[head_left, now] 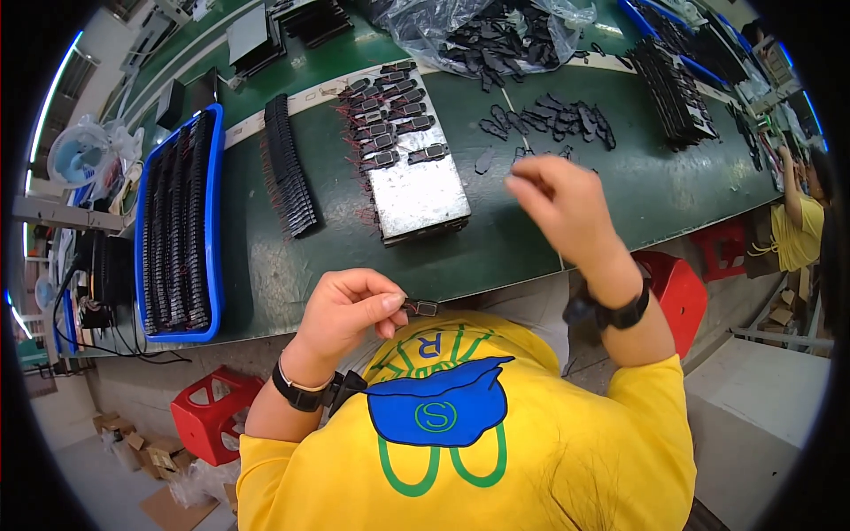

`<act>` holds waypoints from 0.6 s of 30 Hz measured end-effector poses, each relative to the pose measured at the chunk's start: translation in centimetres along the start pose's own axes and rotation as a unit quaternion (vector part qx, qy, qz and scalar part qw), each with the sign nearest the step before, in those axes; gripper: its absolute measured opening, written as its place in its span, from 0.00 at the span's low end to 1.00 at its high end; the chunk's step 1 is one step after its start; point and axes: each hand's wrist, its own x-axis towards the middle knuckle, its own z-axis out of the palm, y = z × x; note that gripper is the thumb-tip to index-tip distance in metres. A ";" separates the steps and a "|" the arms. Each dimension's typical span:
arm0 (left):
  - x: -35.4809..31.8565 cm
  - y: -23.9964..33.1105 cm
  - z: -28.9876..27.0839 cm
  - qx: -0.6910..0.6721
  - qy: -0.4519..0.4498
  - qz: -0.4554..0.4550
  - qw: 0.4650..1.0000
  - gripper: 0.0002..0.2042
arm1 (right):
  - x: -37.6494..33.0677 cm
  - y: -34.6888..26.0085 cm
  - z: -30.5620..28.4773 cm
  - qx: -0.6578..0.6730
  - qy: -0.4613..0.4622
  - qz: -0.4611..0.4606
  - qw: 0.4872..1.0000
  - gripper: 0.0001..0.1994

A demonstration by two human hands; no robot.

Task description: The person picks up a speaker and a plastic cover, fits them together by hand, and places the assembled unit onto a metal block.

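Close to my body, my left hand (350,310) is closed, pinching a small black speaker (421,308) with a grey rectangular face between thumb and fingers. My right hand (562,203) is raised over the table's near side, thumb and fingers curled together; whether anything is in them I cannot make out. Just beyond it lie loose flat black plastic pieces (567,119) in a scattered group. Left of that hand, a silvery metal plate (418,196) on a stack carries rows of similar speakers (407,111) with thin red wires hanging off its left edge.
A long row of black parts (288,164) lies on the green table (336,257), beside a blue tray (215,212) packed with more. A clear plastic bag (412,31) of black pieces sits at the back. Red stools (212,411) stand below; another person (797,226) works at far right.
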 end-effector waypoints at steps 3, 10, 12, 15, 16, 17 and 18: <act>0.2 0.0 0.4 -0.008 0.000 -0.001 1.000 0.04 | 2.9 1.1 0.6 -0.179 -0.036 0.102 0.978 0.14; 0.3 0.1 0.1 0.005 0.026 0.009 1.000 0.05 | 5.6 0.5 2.9 -0.386 -0.185 0.121 0.896 0.12; 0.2 0.2 0.0 -0.004 0.049 0.007 0.999 0.05 | 5.0 0.9 2.6 -0.376 -0.183 0.102 0.903 0.11; 0.1 0.5 -0.5 -0.023 0.074 0.008 0.997 0.05 | 4.0 1.0 1.6 -0.341 -0.176 0.073 0.920 0.09; 0.2 0.6 -0.5 -0.028 0.074 0.005 0.997 0.05 | 3.5 0.8 1.1 -0.317 -0.172 0.065 0.930 0.09; 0.2 0.6 -0.6 -0.033 0.074 0.001 0.997 0.06 | 3.1 0.7 0.8 -0.317 -0.177 0.060 0.930 0.09; 0.2 0.5 -0.6 -0.039 0.073 -0.002 0.997 0.06 | 2.8 0.7 0.6 -0.293 -0.181 0.061 0.937 0.08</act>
